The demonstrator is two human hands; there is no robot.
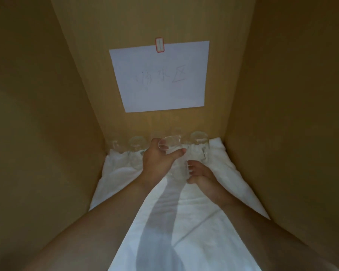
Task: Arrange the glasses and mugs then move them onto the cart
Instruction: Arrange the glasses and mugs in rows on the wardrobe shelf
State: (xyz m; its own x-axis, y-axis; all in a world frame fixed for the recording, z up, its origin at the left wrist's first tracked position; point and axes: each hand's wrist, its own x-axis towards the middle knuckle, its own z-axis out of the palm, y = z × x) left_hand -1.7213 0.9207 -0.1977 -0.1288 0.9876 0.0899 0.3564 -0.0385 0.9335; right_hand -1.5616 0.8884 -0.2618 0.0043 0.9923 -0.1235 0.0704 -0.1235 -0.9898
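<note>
Glass in both grips: left hand (157,161) grasps one tumbler (169,146), right hand (200,176) another (179,170) — arranging underway; next, setting them in line.

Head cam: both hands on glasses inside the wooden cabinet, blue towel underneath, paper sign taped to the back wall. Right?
One thing is off: the towel is white, not blue, as the head view shows. Left hand and right hand each hold a glass inside the wooden cabinet, paper sign taped on the back wall.
</note>
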